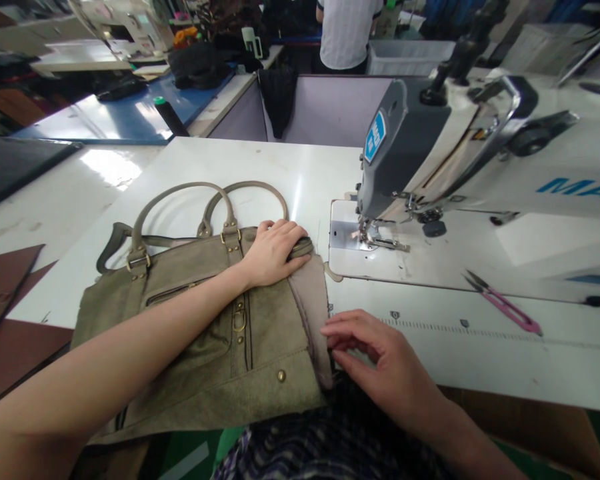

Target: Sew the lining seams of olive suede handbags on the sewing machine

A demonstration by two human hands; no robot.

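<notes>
At tabletop's near edge, beside sewing machine (405,153): handbag (205,333) pinned flat.
Pressed under left hand (273,253), palm down, fingers loosely curled over zipper end; side seam steadied by half-open right hand (385,367), nothing grasped.

Blue label (375,137) on the head of the sewing machine (420,133): white letters, seemingly "MAQI", running sideways.
Machine arm, blue lettering (577,187): "MA", cut off by the picture's right edge.
Table-edge scale (430,322): marks too small to read.

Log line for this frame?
left hand: flat on handbag top | right hand: fingers at handbag side edge, grip unclear | sewing machine: right of handbag | snips: on machine bed
</notes>
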